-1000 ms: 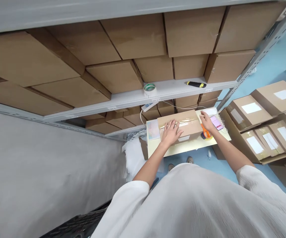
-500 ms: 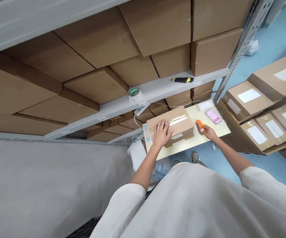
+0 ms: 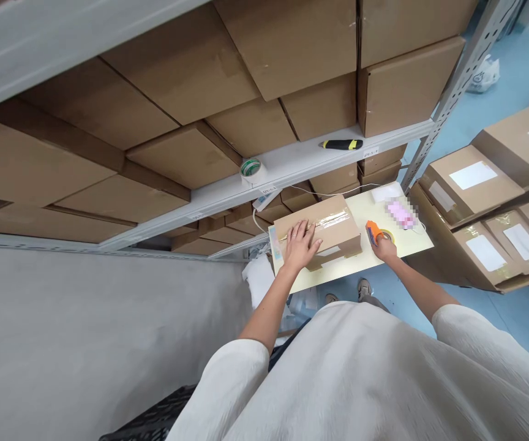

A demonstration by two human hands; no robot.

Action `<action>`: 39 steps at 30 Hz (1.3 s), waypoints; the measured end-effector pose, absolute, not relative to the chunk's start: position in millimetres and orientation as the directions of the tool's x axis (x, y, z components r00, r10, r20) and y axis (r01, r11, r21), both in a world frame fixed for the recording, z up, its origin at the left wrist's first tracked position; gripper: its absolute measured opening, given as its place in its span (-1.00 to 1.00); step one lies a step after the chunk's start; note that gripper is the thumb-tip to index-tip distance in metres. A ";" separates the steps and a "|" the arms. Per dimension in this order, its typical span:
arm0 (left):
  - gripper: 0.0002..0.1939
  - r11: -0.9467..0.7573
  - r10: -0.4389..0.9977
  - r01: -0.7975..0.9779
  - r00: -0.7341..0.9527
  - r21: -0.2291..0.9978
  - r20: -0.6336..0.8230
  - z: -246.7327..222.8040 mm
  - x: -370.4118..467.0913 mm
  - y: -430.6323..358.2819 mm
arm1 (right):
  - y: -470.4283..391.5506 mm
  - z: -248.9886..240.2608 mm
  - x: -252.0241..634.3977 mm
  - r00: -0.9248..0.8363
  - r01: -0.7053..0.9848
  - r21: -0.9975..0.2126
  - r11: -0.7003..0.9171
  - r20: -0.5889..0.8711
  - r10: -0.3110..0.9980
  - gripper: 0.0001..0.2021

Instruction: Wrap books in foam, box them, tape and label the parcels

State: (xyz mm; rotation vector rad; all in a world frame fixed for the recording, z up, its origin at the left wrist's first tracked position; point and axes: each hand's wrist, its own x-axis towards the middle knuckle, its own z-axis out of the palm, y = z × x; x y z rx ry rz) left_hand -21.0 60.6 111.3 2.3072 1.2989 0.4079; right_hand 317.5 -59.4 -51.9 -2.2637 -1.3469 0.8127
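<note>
A cardboard box lies on a pale yellow table, with shiny clear tape along its top and a white label on its near side. My left hand rests on the box's left end, fingers spread flat. To the right of the box, my right hand is closed round an orange tape dispenser that carries a yellowish roll. The dispenser is apart from the box. Beyond it, a blurred pink item and a white pad lie on the table.
Shelving with large cartons rises in front. On its ledge are a white tape roll and a black-and-yellow utility knife. Labelled boxes sit in a big carton at right. A grey wall is at left.
My right hand has turned the tape dispenser slightly, so its tape roll shows more. My left hand stays on the box. The camera view has shifted a little.
</note>
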 end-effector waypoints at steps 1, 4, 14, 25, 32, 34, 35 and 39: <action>-0.36 -0.450 0.858 0.718 0.512 0.531 0.036 110.8 -21.1 60.8 | -59.6 -49.7 319.2 0.377 0.658 -0.602 -0.452 -0.256 0.890 -0.61; -0.36 -0.450 0.857 0.705 0.513 0.548 0.046 109.4 -21.2 61.9 | -60.1 -33.9 326.2 0.420 0.672 -0.553 -0.493 -0.263 0.868 -0.68; -0.36 -0.479 0.838 0.629 0.535 0.612 0.105 105.1 -15.8 51.5 | -58.1 88.2 364.6 0.475 0.595 -0.716 -0.365 -0.053 0.878 -0.63; -0.33 -0.620 0.759 0.729 0.651 0.290 -0.013 62.4 -3.8 19.9 | -22.1 180.9 323.8 0.220 0.436 -0.889 -0.144 -0.050 0.974 -0.73; -0.35 -0.702 0.654 0.613 0.756 0.363 -0.010 33.3 2.6 38.1 | -8.1 157.7 305.7 0.009 0.383 -0.902 -0.200 -0.213 0.977 -0.69; -0.35 -0.712 0.638 0.587 0.770 0.385 0.005 33.1 0.0 44.6 | -2.2 150.0 305.7 -0.043 0.373 -0.906 -0.200 -0.232 0.972 -0.68; -0.34 -0.713 0.636 0.580 0.772 0.393 0.014 33.2 -1.3 46.3 | 1.5 146.8 305.9 -0.065 0.373 -0.907 -0.197 -0.238 0.969 -0.68; -0.31 -0.699 0.657 0.585 0.752 0.412 0.047 33.1 -3.0 45.5 | 20.8 140.8 309.2 -0.163 0.434 -0.888 -0.156 -0.248 0.955 -0.66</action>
